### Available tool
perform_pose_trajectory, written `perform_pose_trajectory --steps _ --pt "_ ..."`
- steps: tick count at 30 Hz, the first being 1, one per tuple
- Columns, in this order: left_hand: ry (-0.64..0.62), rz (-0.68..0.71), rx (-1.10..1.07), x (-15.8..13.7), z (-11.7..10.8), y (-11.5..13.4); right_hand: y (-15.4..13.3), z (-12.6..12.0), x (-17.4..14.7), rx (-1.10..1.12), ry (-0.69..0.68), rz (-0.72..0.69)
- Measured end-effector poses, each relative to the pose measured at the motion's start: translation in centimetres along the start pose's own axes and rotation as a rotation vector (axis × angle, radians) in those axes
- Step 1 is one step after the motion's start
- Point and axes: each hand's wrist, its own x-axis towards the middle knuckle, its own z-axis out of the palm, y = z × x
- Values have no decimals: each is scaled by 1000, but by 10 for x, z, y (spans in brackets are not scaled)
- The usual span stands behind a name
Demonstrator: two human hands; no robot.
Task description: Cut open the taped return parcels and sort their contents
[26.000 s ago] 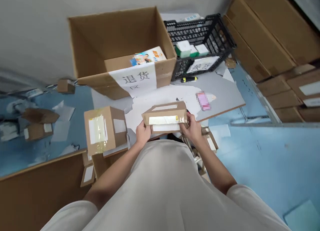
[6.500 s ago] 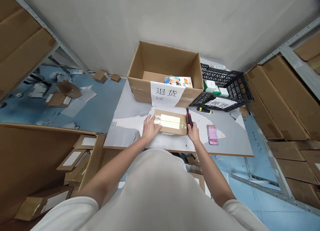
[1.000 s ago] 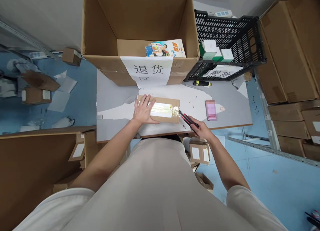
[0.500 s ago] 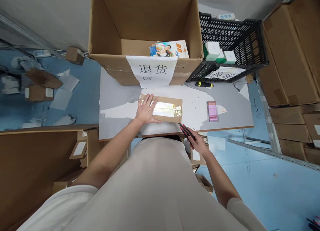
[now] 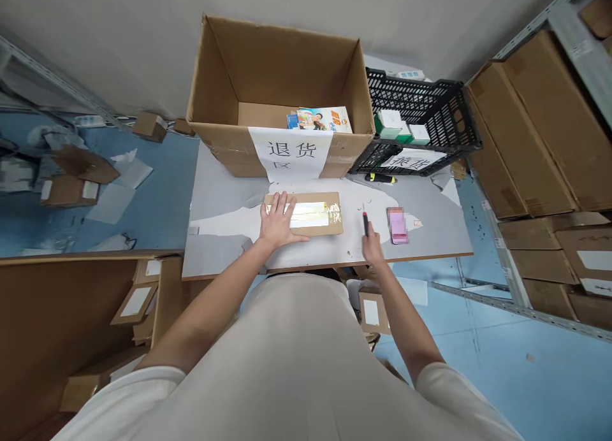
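Observation:
A flat cardboard parcel [image 5: 336, 227] with a white label and shiny clear tape lies on the table. My left hand [image 5: 276, 224] rests on its left end, fingers spread and palm down. To the right of the parcel, my right hand [image 5: 373, 246] is wrapped round a utility knife [image 5: 366, 223] with a black and red handle. Its thin blade points away from me, over the table and apart from the parcel. A phone [image 5: 398, 225] with a pink, blurred screen lies just right of this hand.
Behind the parcel stands a large open carton [image 5: 220, 135] with a paper sign and colourful boxes inside. Right of it is a black plastic crate [image 5: 449, 119] with small white-green boxes. A yellow-black tool [image 5: 380, 178] lies before the crate. Stacked cartons [image 5: 540, 141] stand at right.
My right hand has moved the knife from the parcel's near right corner up and over the table, blade now pointing forward. My left hand stays on the parcel. The camera view has shifted.

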Motion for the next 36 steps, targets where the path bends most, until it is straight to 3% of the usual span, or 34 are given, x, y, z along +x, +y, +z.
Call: perform_pose_trajectory --steps 2,5,7,9,11,13,16,18,22,26,30,33,36 --pt "3 10 10 0 0 1 -2 37 17 -63 46 129" --pt "22 66 12 -3 3 0 -1 71 23 -46 76 146" --pt "42 137 -7 -8 9 0 -2 70 23 -97 84 137" --pt "65 217 -41 -15 19 1 -11 53 29 -166 107 99" --pt "90 263 -82 -23 30 2 -34 28 43 -185 127 -55" --pt "112 276 -128 -28 41 2 -68 10 60 -190 98 -352" --pt "119 270 -204 -27 49 3 -121 7 76 -371 -169 -756" --pt "103 257 -241 -24 50 3 -146 17 77 -532 -293 -871" --pt "81 236 -245 -23 48 3 -168 27 82 -679 -319 -870" --pt "92 234 -224 -30 51 5 -186 7 123 -591 -381 -701" --pt "113 216 -218 -33 48 9 -205 3 151 -478 -238 -592" --pt "119 194 -193 -32 32 7 -201 9 134 -416 -163 -685" --pt "124 189 -158 -26 5 -6 -186 8 101 -390 -286 -881"
